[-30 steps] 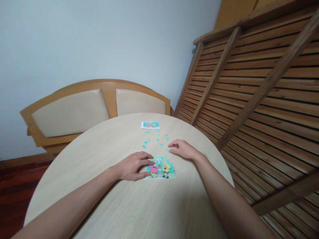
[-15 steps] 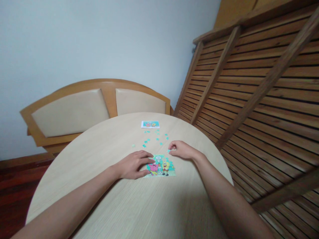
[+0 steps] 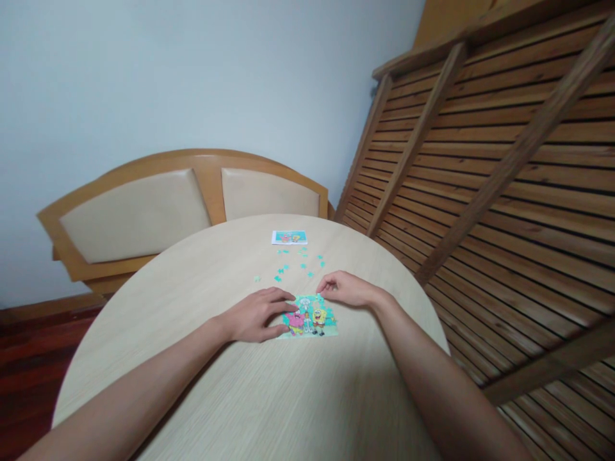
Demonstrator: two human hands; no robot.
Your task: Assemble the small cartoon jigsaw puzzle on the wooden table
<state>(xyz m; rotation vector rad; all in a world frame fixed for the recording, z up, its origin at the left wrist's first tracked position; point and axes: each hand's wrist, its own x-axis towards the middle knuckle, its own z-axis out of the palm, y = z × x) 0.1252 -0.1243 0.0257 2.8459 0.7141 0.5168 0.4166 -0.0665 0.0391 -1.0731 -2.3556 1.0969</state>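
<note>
A small, partly built cartoon jigsaw puzzle [image 3: 311, 318] lies on the round pale wooden table [image 3: 250, 384]. My left hand [image 3: 257, 315] rests flat on the puzzle's left edge, fingers spread over it. My right hand [image 3: 346, 289] is at the puzzle's top right corner, its fingertips pinched together on a small teal puzzle piece pressed down at the edge. Several loose teal pieces [image 3: 291, 266] are scattered on the table just beyond the puzzle.
A small reference picture card [image 3: 289, 237] lies near the table's far edge. A wooden bench with padded cream backrests [image 3: 144, 214] stands behind the table. A slatted wooden frame [image 3: 504, 179] leans close along the right side.
My right hand picked a teal piece from the loose ones and moved left and down to the puzzle's top right corner. My left hand stayed on the puzzle.
</note>
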